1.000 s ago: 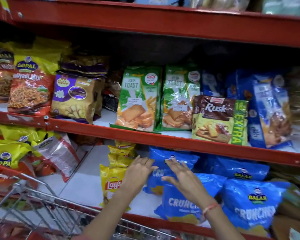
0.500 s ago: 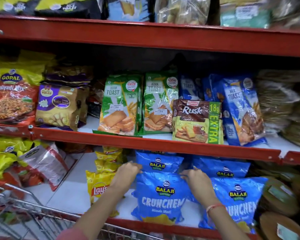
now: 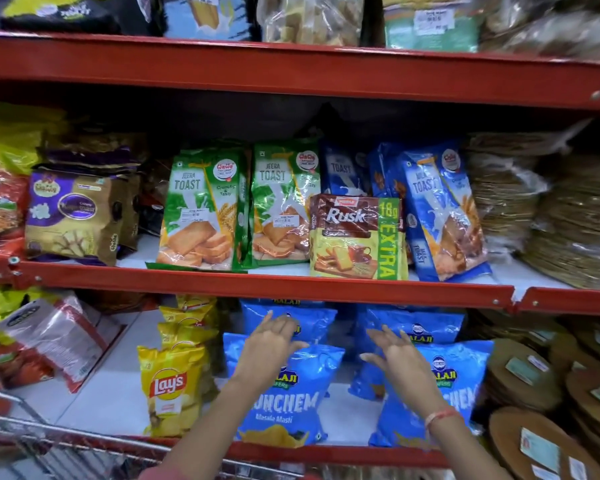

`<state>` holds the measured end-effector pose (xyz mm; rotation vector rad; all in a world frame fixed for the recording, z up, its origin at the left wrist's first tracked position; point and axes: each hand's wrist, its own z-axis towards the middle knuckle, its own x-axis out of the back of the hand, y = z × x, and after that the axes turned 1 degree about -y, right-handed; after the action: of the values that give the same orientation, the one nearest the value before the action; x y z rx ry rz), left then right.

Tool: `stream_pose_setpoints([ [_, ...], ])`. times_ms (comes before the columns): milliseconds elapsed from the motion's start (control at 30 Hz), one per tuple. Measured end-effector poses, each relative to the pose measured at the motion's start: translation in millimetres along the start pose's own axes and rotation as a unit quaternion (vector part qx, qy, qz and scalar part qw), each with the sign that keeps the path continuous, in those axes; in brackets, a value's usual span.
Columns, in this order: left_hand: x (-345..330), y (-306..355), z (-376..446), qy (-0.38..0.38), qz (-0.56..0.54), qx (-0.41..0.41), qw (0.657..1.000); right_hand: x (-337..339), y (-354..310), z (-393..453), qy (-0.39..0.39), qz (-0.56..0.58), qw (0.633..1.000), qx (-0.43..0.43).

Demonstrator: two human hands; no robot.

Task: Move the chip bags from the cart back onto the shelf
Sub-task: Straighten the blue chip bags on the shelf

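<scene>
A blue Balaji Crunchem chip bag (image 3: 291, 407) stands upright at the front of the lowest shelf (image 3: 326, 453). My left hand (image 3: 269, 344) hovers over its top left corner, fingers apart and holding nothing. My right hand (image 3: 397, 358) is open too, just right of the bag and in front of a second blue Crunchem bag (image 3: 458, 386). More blue Balaji bags (image 3: 413, 327) stand behind. A yellow Lay's bag (image 3: 172, 386) stands to the left. The cart's wire rim (image 3: 32, 431) shows at the bottom left.
The middle shelf (image 3: 257, 284) holds green toast packs (image 3: 201, 209), a Rusk pack (image 3: 357, 237) and blue toast packs (image 3: 437, 209). Stacked round flatbreads (image 3: 534, 393) fill the right. Red and yellow snack bags (image 3: 49, 337) lie at left, beside bare white shelf (image 3: 108, 400).
Both hands gripped the front blue bag's top corners and stood it upright; now they have let go and spread open above it. The view has shifted upward.
</scene>
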<state>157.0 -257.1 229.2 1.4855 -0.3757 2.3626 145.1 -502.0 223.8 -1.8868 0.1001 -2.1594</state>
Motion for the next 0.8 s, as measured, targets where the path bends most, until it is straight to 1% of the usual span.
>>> stream_pose_setpoints([
  [100,-8.6,60.3,28.4,-0.049,-0.024,-0.044,0.998,10.0,50.4,-8.7,-0.018,-0.06,0.997,-0.035],
  [167,-13.5,93.8,44.2,-0.083,-0.042,-0.056,0.994,17.3,80.8,-15.4,-0.035,-0.133,0.989,-0.054],
  [233,-26.5,120.0,59.3,-0.109,-0.075,-0.035,0.991,22.4,105.1,-20.9,-0.027,-0.19,0.979,-0.07],
  [300,-38.5,140.8,71.0,-0.148,-0.095,-0.012,0.984,26.2,119.9,-22.8,0.001,-0.214,0.973,-0.081],
  [333,-40.7,147.4,74.9,-0.175,-0.1,0.002,0.979,27.8,122.7,-22.6,0.003,-0.22,0.972,-0.079],
  [400,-39.0,154.4,79.3,-0.209,-0.099,0.03,0.972,32.2,121.0,-19.6,0.008,-0.226,0.971,-0.073],
  [433,-39.0,154.8,80.7,-0.213,-0.104,0.041,0.971,34.4,118.2,-18.1,0.014,-0.233,0.97,-0.07],
  [533,-41.3,146.5,82.2,-0.213,-0.104,0.065,0.969,36.9,111.4,-12.8,0.073,-0.209,0.974,-0.044],
  [633,-42.6,134.2,83.0,-0.222,-0.111,0.079,0.965,32.0,105.1,-13.8,0.045,-0.22,0.973,-0.046],
  [733,-39.5,128.7,78.6,-0.23,-0.1,0.072,0.965,31.0,99.7,-14.2,0.048,-0.206,0.976,-0.055],
  [767,-38.6,129.2,75.9,-0.227,-0.095,0.066,0.967,31.0,98.9,-14.4,0.043,-0.216,0.973,-0.062],
  [800,-33.8,129.1,72.7,-0.231,-0.102,0.07,0.965,33.9,94.5,-16.7,0.035,-0.201,0.976,-0.071],
])
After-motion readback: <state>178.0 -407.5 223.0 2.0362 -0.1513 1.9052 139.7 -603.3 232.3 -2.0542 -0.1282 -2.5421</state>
